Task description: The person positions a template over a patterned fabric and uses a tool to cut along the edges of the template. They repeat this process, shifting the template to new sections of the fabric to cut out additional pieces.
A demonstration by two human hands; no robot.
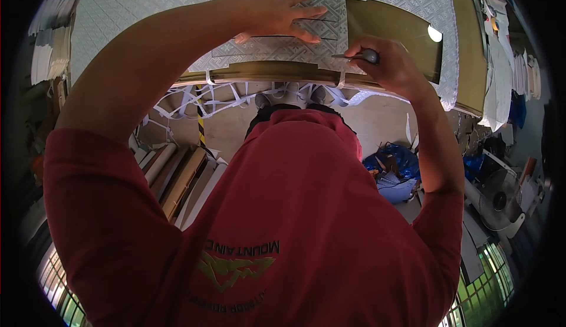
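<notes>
My left hand (274, 17) lies flat with fingers spread on a silvery, lattice-patterned sheet (194, 8) that covers the table. Thin dark lines run under and beside its fingers. To the right, my right hand (389, 64) is closed around a small tool (370, 56) with a dark rounded handle and a slim metal tip. That tip points left, close over the sheet near its front edge. Just beyond the right hand, an olive-gold rectangular area (401, 26) with dark edges shows amid the pattern, a bright round spot at its right side.
White strips (230, 100) hang tangled below the table's front edge (265, 70). Long boards and rolls (183, 179) lean at the lower left. A blue bag (398, 162) sits on the floor, with a fan (501, 197) farther right. Stacked papers (53, 44) stand at the far left.
</notes>
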